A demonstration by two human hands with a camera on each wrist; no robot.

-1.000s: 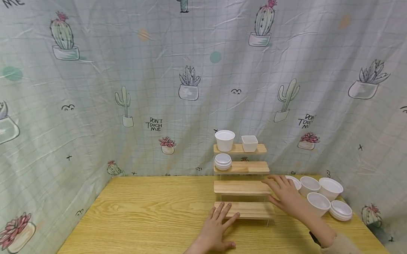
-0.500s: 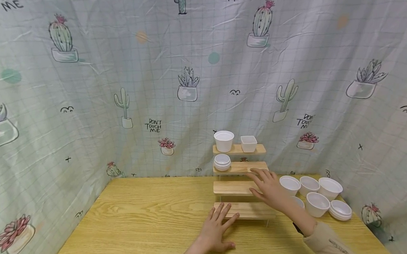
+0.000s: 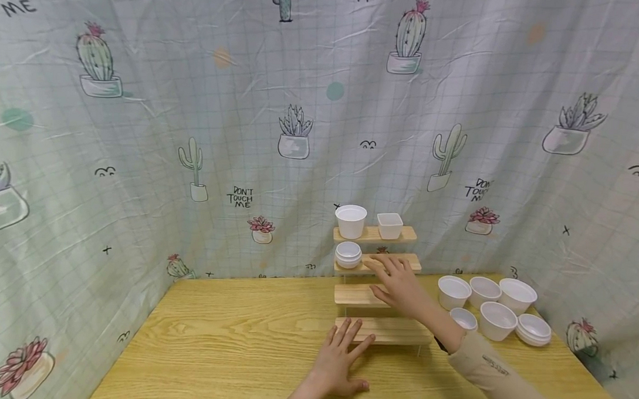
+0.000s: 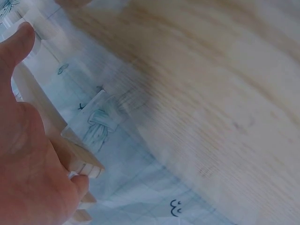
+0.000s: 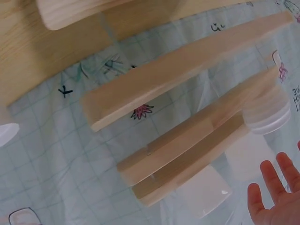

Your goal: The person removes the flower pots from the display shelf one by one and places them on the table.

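Observation:
A four-tier wooden display stand (image 3: 350,294) rises in steps from the table. My right hand (image 3: 401,287) hovers at its second-highest shelf, with fingers extended and fingertips close to a small white round bowl (image 3: 348,256) at the left end. In the right wrist view the fingers (image 5: 273,180) are spread, with nothing held. My left hand (image 3: 337,361) lies with spread fingers at the front left of the lowest shelf (image 3: 394,331), holding nothing. On the top shelf are a white round cup (image 3: 351,224) and a white square cup (image 3: 389,226).
To the right of the stand, several white round cups and bowls (image 3: 497,321) are grouped on the yellow wood-grain table (image 3: 230,343). A cactus-print curtain (image 3: 238,103) hangs behind the table and along its sides.
My right hand has moved left, from beside the grouped cups across the stand to near the round bowl on the second-highest shelf. My left hand has stayed in place.

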